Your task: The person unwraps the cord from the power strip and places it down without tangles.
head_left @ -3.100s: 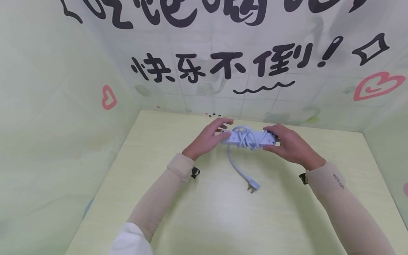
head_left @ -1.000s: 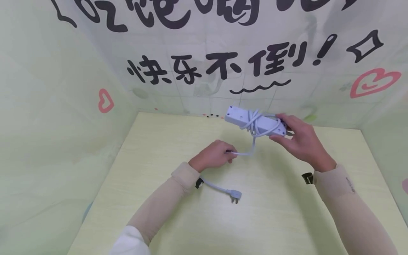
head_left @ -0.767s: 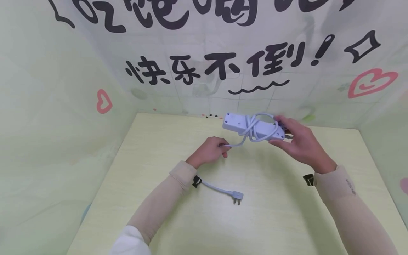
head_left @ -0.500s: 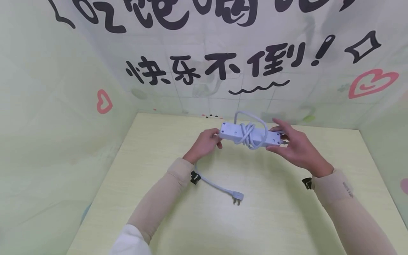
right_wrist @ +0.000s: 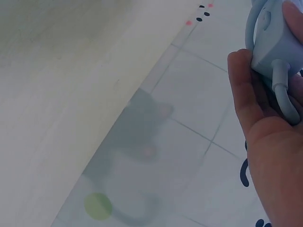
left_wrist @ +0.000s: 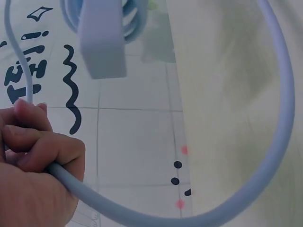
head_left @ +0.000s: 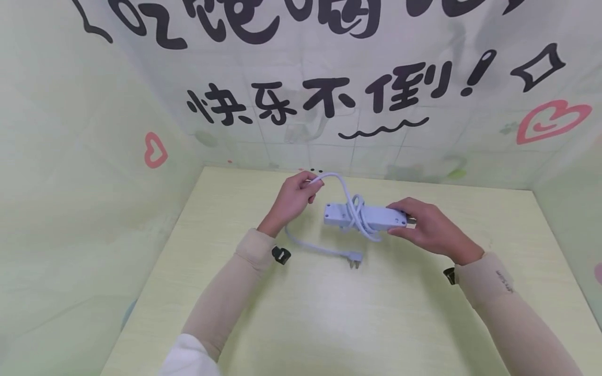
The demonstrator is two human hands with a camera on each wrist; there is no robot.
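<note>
Power strip, pale bluish white, long and narrow with squared ends, in the air above the bench, near the printed back wall. Small dark spots mark the corners of each end of its face. A smooth round cord of the same pale shade crosses over itself about the strip's middle, its loops loose and uneven. In the right wrist view the cord leaves one end through a short collar, beside the palm of the right hand, whose fingers grip that end. The left hand has its fingers curled round the cord, which arches over to the strip; below, more cord curves away to a plug with metal pins; whether the plug touches the bench, I cannot tell
</note>
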